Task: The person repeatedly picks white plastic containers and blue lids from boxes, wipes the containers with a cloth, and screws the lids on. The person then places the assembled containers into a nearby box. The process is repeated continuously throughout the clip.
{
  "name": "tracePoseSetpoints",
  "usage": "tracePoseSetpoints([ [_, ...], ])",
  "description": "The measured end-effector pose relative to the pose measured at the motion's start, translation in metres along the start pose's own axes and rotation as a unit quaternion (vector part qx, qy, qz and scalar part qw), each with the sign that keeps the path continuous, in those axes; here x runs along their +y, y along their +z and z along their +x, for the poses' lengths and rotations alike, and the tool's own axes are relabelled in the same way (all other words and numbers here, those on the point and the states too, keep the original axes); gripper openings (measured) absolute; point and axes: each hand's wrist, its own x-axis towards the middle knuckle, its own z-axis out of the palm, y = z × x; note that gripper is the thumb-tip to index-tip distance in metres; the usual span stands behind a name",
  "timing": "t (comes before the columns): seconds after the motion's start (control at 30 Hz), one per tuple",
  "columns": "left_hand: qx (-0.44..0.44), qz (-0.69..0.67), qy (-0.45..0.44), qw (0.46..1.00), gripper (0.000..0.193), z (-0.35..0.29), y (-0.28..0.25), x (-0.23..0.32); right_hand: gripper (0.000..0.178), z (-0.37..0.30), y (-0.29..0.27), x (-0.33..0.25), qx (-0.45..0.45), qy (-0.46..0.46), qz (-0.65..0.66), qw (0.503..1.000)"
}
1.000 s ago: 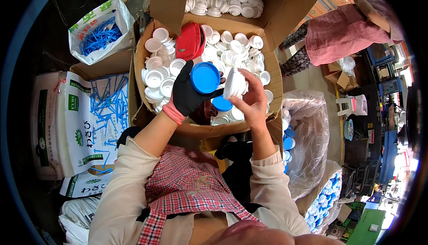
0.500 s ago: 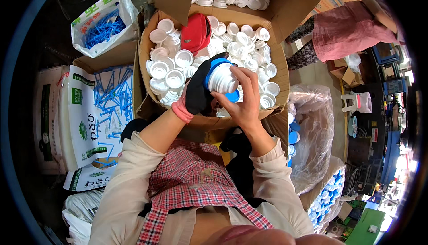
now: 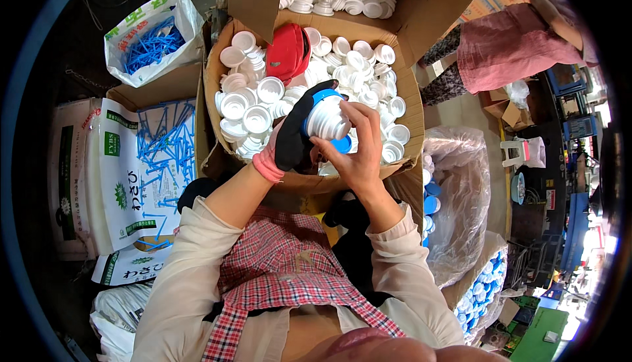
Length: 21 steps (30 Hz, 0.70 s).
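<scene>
Evidently we are dealing with something light: the white stepped plastic piece (image 3: 328, 118) sits up against the blue round cap (image 3: 321, 94), both in the air above the near part of the cardboard box (image 3: 415, 108). Our left hand (image 3: 294, 135), gloved in black, is curled around the cap from its left side, while our bare right hand (image 3: 359, 139) is partly closed, thumb and fingers pinching the white piece along its right-hand side. We judge both parts to be thin moulded plastic, easy to lift and unlikely to break; we cannot tell whether the white rings would give under a squeeze. Their smooth, glossy faces could slip against bare skin, so the ridges between the steps look like the best purchase for fingertips, and the cap seems best cradled by its outer rim, palm behind it. A gentle pinch should do, since hard pressure might tilt one part against the other. Below lie loose white pieces (image 3: 270, 90), a second blue cap (image 3: 342, 144) and a red pouch (image 3: 286, 52).
</scene>
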Motion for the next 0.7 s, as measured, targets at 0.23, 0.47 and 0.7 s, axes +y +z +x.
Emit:
tracePoseSetpoints([
  [0.23, 0.042, -0.24, -0.161, 0.956, 0.067, 0.001, 0.003, 0.009, 0.07, 0.003, -0.003, 0.002, -0.052, 0.036, 0.045, 0.997],
  [0.47, -0.006, -0.167, -0.155, 0.974, 0.068, -0.002, 0.017, -0.003, 0.047, 0.006, 0.002, 0.016, 0.007, 0.39, 0.286, 0.875],
  [0.7, 0.001, 0.065, -0.11, 0.992, 0.065, -0.013, 0.021, -0.023, 0.062, 0.0, 0.018, 0.034, 0.067, 0.391, 0.29, 0.871],
])
